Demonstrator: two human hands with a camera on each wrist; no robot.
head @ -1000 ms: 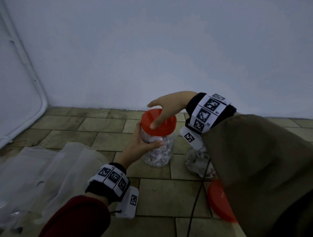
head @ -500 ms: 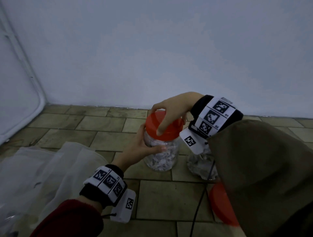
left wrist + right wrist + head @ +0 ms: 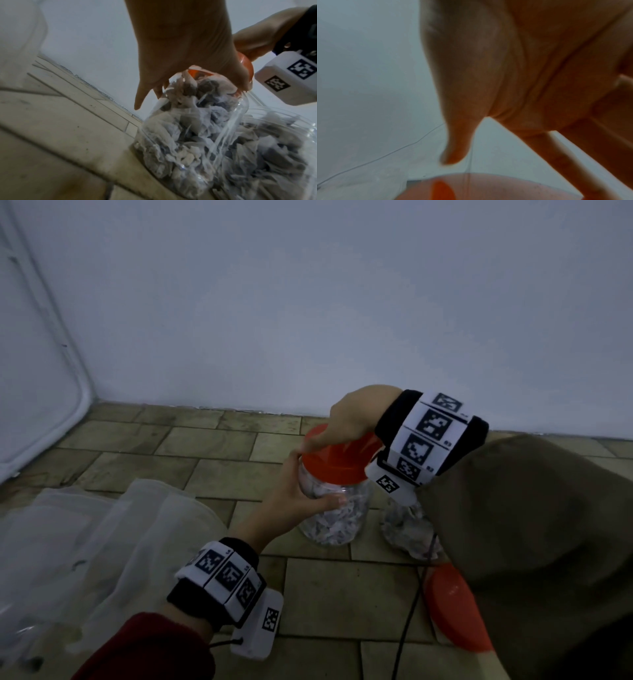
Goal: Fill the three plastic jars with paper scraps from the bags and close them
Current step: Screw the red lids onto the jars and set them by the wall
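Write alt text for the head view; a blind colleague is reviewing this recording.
A right hand grips the orange lid on a scrap-filled clear jar while the left hand holds the jar's side. Beside it on the tiled floor: another filled jar, a loose orange lid, and plastic bags.

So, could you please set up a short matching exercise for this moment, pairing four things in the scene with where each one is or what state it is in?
Things:
1. left hand
2. right hand
3. loose orange lid
4. plastic bags

States:
A. lies flat on the tiled floor, near the right sleeve
B. grips the orange lid on top of the filled jar
C. holds the filled jar by its clear wall
D. lie crumpled on the floor, left of the jars

Pairs: 1-C, 2-B, 3-A, 4-D
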